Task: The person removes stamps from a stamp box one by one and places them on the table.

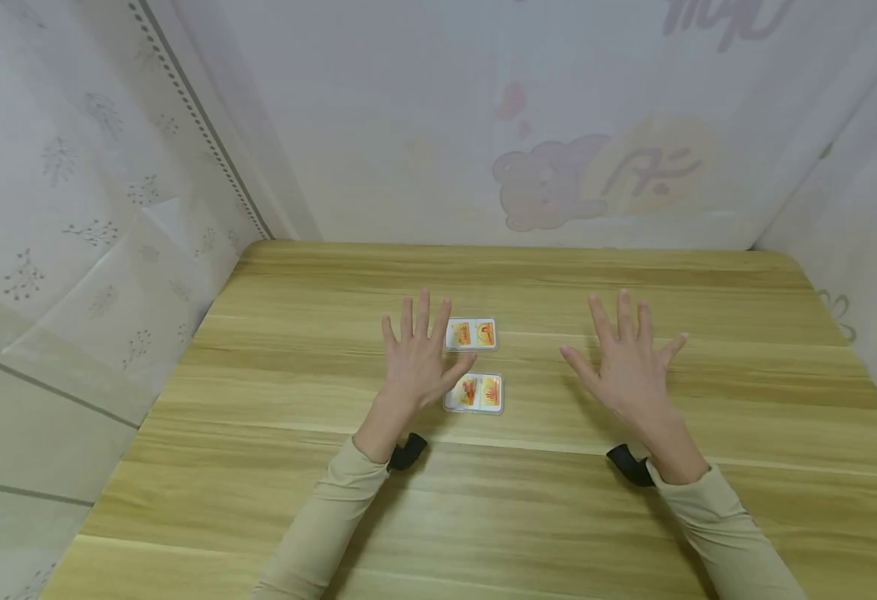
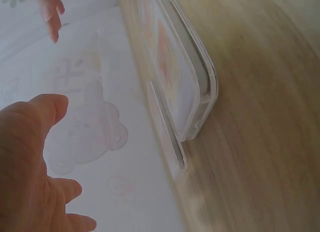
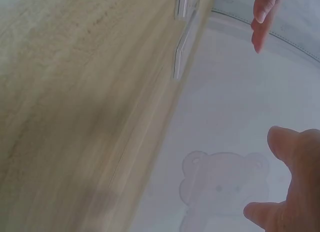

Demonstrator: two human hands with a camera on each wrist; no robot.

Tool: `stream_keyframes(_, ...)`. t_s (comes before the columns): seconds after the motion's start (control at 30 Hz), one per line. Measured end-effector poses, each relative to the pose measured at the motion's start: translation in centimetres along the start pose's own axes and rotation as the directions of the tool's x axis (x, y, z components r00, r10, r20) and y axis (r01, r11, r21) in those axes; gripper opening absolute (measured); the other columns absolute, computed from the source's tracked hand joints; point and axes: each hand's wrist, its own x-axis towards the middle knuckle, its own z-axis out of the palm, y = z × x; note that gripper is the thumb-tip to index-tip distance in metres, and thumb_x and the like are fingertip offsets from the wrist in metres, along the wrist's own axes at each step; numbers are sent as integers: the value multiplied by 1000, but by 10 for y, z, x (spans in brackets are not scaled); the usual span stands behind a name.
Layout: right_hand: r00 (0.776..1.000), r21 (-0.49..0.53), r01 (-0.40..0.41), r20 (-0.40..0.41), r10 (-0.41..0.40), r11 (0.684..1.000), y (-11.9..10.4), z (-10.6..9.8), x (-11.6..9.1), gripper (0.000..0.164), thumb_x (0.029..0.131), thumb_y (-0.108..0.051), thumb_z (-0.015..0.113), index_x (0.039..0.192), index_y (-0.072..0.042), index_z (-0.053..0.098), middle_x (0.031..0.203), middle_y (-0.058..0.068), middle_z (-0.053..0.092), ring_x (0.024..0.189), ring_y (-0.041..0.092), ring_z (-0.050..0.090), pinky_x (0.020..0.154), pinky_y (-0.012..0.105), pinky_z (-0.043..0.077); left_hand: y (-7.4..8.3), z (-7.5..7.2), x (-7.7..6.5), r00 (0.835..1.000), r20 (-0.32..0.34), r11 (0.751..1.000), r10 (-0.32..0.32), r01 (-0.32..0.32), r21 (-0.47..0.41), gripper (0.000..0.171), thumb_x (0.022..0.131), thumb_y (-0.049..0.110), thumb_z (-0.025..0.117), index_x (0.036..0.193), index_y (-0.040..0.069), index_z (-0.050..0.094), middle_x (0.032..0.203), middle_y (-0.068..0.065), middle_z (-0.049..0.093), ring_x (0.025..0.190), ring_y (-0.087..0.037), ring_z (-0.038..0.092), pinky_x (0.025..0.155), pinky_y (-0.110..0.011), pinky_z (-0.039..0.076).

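Two flat clear cases with orange-and-yellow printed pictures lie on the wooden table, one behind the other. In the head view my left hand is spread over the left ends of the far case and the near case, covering part of both. Its fingers are straight and grip nothing. My right hand is spread too, well to the right of the cases, palm down and holding nothing. In the left wrist view the near case stands large beside the thumb, with the far case beyond it.
The wood-grain table reaches back to a pale curtain printed with a bear. Patterned cloth hangs along the left side, with more cloth at the right. Black wrist mounts sit under both wrists.
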Motion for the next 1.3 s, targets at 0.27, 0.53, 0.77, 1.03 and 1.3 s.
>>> stream_keyframes(0.27,1000,22,22,-19,-22,1000,-10,0,2,81,90,-59,44,151,-14,16,155,21,2,137,48,3,89,78,-11,-4,-1,-3,1000,-13,1000,9,-9,2,85,87,63,44,151,13,17,155,-19,5,140,-41,8,104,-67,10)
stream_keyframes(0.53,998,29,56,-29,-55,998,-19,3,5,85,87,-53,57,150,-12,17,152,22,15,135,48,17,91,80,0,-10,1,-9,997,-44,993,67,-71,-92,89,85,59,54,150,10,19,154,-21,10,139,-42,10,102,-69,13)
stream_keyframes(0.77,994,114,107,-25,-105,988,-27,5,4,87,85,-45,64,149,-8,20,149,25,23,130,52,24,88,81,6,-13,2,-14,989,-70,968,127,-139,-211,94,76,56,67,146,6,29,152,-20,18,134,-44,23,101,-68,21)
stream_keyframes(1.03,989,185,148,-17,-148,971,-35,12,4,84,81,-36,72,143,0,29,142,27,33,126,50,33,91,77,21,-17,5,-21,984,-75,910,159,-175,-375,97,68,47,78,142,2,35,143,-24,35,126,-42,38,99,-59,33)
stream_keyframes(1.3,987,304,142,34,-160,942,-41,17,3,84,79,-29,75,142,3,29,139,28,37,124,45,38,98,56,36,-20,8,-29,988,-6,817,152,-129,-562,92,65,34,84,137,-2,39,138,-20,43,127,-36,39,104,-49,33)
